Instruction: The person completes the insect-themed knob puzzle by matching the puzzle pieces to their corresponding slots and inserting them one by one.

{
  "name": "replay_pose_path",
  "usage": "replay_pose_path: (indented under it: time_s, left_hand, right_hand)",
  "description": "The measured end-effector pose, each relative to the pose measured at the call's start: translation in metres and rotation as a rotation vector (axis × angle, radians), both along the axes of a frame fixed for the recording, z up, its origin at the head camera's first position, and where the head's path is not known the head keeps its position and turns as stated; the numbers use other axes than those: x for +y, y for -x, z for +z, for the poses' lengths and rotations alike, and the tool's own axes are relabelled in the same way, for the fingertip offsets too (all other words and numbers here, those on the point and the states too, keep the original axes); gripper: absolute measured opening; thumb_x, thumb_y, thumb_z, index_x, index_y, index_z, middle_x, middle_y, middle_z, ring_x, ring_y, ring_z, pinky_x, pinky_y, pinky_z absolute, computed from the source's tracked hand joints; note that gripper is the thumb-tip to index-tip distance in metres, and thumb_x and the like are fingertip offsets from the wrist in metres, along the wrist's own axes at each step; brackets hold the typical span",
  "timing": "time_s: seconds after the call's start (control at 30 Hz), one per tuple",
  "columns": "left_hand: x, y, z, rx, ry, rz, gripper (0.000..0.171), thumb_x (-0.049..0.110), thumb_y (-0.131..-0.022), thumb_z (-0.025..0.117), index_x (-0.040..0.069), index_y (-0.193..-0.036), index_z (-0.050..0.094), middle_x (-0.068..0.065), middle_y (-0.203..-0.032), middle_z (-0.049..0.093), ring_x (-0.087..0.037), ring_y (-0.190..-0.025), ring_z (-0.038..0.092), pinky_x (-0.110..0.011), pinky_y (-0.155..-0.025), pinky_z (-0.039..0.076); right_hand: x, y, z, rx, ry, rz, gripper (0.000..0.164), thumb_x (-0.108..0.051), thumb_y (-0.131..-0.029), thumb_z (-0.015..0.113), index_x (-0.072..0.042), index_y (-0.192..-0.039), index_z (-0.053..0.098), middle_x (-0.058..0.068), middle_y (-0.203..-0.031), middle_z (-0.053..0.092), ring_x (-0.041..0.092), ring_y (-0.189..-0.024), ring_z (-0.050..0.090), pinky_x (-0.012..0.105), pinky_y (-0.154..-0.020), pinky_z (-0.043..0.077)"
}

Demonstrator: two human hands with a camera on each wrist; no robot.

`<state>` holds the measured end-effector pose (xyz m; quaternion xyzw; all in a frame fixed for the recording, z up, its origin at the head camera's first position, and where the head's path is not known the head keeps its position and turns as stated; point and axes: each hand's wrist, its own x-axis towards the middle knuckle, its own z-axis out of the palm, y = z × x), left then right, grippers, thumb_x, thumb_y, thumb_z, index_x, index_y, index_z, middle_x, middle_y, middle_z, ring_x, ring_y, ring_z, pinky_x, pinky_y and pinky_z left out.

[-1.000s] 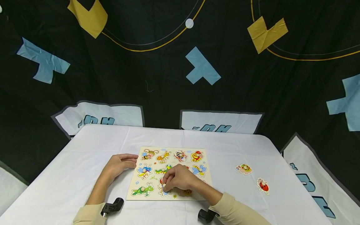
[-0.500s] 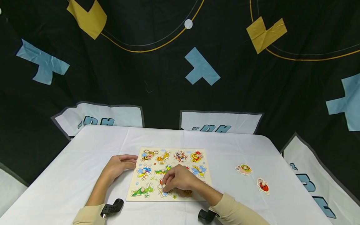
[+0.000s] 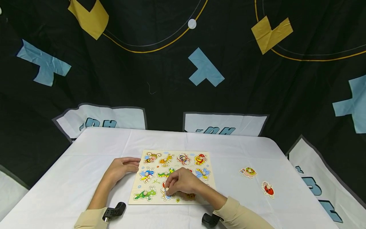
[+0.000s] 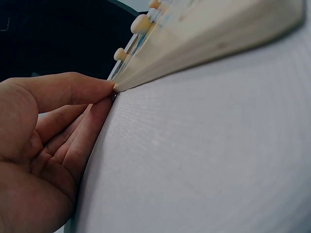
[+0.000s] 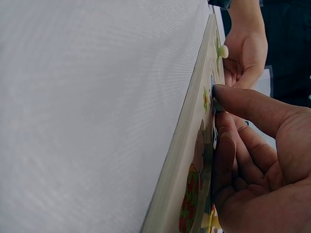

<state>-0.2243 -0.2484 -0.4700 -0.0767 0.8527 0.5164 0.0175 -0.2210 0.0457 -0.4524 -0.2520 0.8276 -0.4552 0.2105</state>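
Note:
In the head view a wooden knob puzzle board (image 3: 154,201) with colourful insect pictures lies flat on the table. My right hand (image 3: 183,180) is over its near middle, with thumb and fingers pinching the knob of a red-and-blue puzzle piece (image 3: 168,196). That piece sits at its place in the bottom row, partly covered by the fingers. The right wrist view shows the fingertips right against the board's face. My left hand (image 3: 121,167) rests at the board's left edge with its fingers extended. In the left wrist view its thumb and fingertip (image 4: 109,87) touch the board's edge.
Two loose pieces lie on the white tablecloth (image 3: 228,203) right of the board: a green-and-red spotted insect piece (image 3: 248,172) and a red ladybird piece (image 3: 267,189). Several knobbed pieces, such as the green grasshopper (image 3: 145,193), sit in the board. Behind the table hangs a black cloth (image 3: 160,86).

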Motion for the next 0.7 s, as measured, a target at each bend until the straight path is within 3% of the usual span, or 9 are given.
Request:
replay_pose_path:
  time_s: [0.47,0.7]
  left_hand:
    - [0.002,0.001,-0.001,-0.012,0.013,0.012,0.046,0.020,-0.083,0.079,0.008,-0.127,0.071,-0.006,-0.111,0.077,-0.016,-0.105,0.068,-0.035,-0.096,0.043]
    - [0.002,0.002,-0.001,-0.017,0.022,0.020,0.046,0.019,-0.083,0.079,0.009,-0.127,0.071,-0.005,-0.110,0.078,-0.012,-0.101,0.068,-0.036,-0.096,0.043]
  right_hand:
    - [0.006,0.002,0.002,-0.033,0.017,0.013,0.016,-0.012,-0.072,0.088,-0.013,-0.084,0.078,-0.003,-0.072,0.074,0.006,-0.065,0.061,0.021,-0.058,0.042]
    - [0.013,0.005,0.005,-0.049,0.065,-0.004,0.014,-0.012,-0.075,0.086,-0.010,-0.088,0.079,-0.001,-0.076,0.075,0.007,-0.069,0.063,0.022,-0.062,0.046]
